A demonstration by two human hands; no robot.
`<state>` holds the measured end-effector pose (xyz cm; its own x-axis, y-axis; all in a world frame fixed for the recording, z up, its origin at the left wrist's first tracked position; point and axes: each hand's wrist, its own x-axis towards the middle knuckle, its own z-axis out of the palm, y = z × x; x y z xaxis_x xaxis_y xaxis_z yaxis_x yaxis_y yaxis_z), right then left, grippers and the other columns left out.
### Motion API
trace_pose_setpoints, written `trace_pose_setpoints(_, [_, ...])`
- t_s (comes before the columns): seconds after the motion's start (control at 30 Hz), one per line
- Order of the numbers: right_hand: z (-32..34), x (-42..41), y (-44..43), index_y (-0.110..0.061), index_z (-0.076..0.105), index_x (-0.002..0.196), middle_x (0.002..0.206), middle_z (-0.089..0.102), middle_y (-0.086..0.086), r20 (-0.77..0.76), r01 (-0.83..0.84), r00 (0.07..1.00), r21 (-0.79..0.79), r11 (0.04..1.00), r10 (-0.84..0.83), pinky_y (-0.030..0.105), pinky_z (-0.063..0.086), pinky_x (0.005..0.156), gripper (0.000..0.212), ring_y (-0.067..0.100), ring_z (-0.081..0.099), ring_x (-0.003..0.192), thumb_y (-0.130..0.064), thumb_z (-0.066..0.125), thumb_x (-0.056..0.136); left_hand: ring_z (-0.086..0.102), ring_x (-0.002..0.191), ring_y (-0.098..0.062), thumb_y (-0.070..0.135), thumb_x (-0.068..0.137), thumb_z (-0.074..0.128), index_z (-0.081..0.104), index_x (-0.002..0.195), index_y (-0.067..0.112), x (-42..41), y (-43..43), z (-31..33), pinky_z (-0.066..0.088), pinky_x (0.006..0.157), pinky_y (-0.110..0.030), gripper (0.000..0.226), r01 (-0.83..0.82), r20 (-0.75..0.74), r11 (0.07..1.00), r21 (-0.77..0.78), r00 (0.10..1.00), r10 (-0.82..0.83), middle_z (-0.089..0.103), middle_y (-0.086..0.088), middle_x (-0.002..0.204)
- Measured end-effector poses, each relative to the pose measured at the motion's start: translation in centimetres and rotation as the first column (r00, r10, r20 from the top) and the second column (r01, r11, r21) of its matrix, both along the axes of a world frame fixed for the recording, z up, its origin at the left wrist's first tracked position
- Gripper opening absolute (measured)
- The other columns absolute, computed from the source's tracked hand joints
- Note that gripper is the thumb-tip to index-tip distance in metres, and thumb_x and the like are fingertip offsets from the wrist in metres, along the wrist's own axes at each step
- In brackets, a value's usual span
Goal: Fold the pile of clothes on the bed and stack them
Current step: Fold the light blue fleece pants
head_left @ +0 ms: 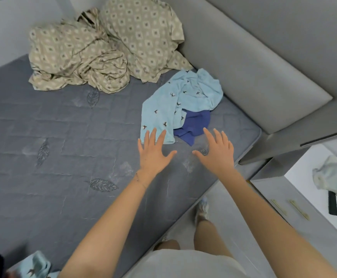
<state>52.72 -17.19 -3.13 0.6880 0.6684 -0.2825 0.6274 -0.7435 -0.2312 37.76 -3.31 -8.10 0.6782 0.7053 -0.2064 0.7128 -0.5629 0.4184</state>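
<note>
On bed [43, 121], back left: beige bedding [79, 57], crumpled.
Left hand [153, 152]: fingers spread, empty, tips over pale garment's [161, 109] hem.
Pale garment: rumpled, covering blue cloth's [195, 125] top.
Right hand [216, 152]: fingers spread, empty, beside blue cloth.

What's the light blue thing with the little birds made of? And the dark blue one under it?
The light blue cloth looks like soft, fuzzy fabric, maybe fleece or terry: matte, rumpled in thick rounded folds. The dark blue cloth looks thinner and smoother, perhaps a cotton knit: it lies flatter with fine creases.
</note>
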Motion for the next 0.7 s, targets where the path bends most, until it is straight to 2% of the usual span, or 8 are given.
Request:
trace_pose_setpoints(0.27, [-3.8,14.1,6.7,-0.029,0.011,0.156,0.163,0.008,0.007,-0.056,-0.131,0.99,-0.029,0.991,0.13,0.048,0.011,0.118,0.084,0.028,0.003,0.15,-0.057,0.055,0.09,0.001,0.15,-0.025,0.058,0.088,0.056,0.02,0.154,0.03,11.9,5.0,-3.8,-0.004,0.117,-0.051,0.08,-0.179,-0.003,0.984,-0.021,0.984,0.179,0.01,-0.003,0.163])
trace_pose_setpoints(0.43, [-7.0,23.6,12.7,-0.029,0.011,0.155,0.163,0.008,0.008,-0.103,-0.244,0.966,-0.054,0.968,0.238,0.048,0.01,0.118,0.084,0.029,0.003,0.149,-0.056,0.056,0.09,0.0,0.15,-0.025,0.056,0.089,0.056,0.018,0.154,0.03,19.3,7.5,-6.5,-0.003,0.118,-0.052,0.079,-0.304,-0.047,0.946,-0.11,0.953,0.301,0.008,-0.003,0.163])
trace_pose_setpoints(0.53, [-10.1,28.1,15.7,-0.029,0.011,0.155,0.162,0.009,0.008,-0.09,-0.299,0.952,-0.076,0.951,0.292,0.049,0.011,0.117,0.085,0.03,0.004,0.149,-0.055,0.058,0.089,-0.002,0.15,-0.024,0.057,0.09,0.054,0.016,0.154,0.031,22.5,9.3,-8.8,-0.005,0.116,-0.051,0.079,-0.35,-0.051,0.928,-0.127,0.937,0.346,0.007,-0.003,0.163])
trace_pose_setpoints(0.7, [-18.7,34.2,20.1,-0.031,0.005,0.155,0.163,0.002,0.008,-0.081,-0.292,0.956,-0.165,0.942,0.282,0.053,0.011,0.118,0.092,0.031,0.0,0.149,-0.056,0.06,0.087,-0.001,0.15,-0.025,0.057,0.091,0.05,0.013,0.155,0.029,26.0,13.7,-15.9,-0.003,0.117,-0.05,0.079,-0.344,-0.096,0.935,-0.087,0.937,0.336,0.006,-0.005,0.163])
